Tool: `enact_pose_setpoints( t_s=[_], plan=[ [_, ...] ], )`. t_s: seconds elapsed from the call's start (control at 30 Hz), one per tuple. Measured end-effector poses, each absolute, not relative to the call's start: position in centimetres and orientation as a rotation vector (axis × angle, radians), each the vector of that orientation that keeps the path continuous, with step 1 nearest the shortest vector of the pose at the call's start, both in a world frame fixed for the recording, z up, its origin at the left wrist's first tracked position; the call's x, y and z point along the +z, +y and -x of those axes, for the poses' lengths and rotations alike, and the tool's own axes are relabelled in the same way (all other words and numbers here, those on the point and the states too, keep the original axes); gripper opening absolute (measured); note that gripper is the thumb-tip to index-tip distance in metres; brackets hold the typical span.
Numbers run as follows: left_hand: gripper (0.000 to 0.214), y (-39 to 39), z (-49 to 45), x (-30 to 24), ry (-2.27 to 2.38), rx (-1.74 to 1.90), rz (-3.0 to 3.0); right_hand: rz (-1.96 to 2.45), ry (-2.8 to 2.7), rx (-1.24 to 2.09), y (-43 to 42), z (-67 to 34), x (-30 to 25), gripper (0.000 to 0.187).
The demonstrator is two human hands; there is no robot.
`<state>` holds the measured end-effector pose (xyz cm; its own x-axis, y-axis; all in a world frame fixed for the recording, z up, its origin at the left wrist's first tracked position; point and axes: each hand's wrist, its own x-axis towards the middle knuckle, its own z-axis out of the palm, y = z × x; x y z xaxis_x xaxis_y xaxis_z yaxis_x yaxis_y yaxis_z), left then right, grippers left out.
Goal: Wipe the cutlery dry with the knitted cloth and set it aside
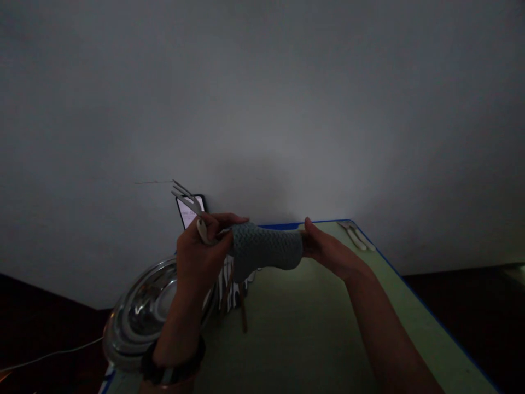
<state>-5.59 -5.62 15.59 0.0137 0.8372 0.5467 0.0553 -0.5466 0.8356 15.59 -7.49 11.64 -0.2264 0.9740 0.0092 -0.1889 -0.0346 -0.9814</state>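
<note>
My left hand point(200, 251) is closed round a fork point(191, 203), its tines pointing up and to the left and its pale handle crossing the fingers. The same hand also grips one end of a grey-green textured cloth point(268, 249). The cloth stretches across to my right hand point(322, 246), whose thumb points up while its fingers hold the far edge, partly hidden behind it. Both hands are raised above the table, and part of the cloth hangs down between them.
Steel bowls point(135, 317) stand on the left of the pale green, blue-edged table point(303, 334). Pale-handled cutlery point(356, 238) lies at the back right. A lit phone point(184, 210) leans near the wall. Thin brown sticks point(243, 314) and black-and-white striped material lie below the cloth.
</note>
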Motion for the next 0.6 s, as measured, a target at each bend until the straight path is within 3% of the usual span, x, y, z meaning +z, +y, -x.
enact_pose_setpoints(
  t_s=[0.2, 0.4, 0.6],
  plan=[
    [0.03, -5.1, 5.6, 15.3, 0.737, 1.564, -1.61, 0.871, -1.094, 1.377, -7.0, -15.0, 11.2, 0.022],
    [0.029, -4.7, 5.9, 14.9, 0.757, 1.539, -1.671, 0.645, -1.081, 1.401, -7.9, -15.0, 11.9, 0.069],
    [0.033, -4.8, 5.2, 15.0, 0.595, 1.59, -1.362, 0.672, -1.01, 1.513, -8.1, -14.5, 11.9, 0.065]
  ],
)
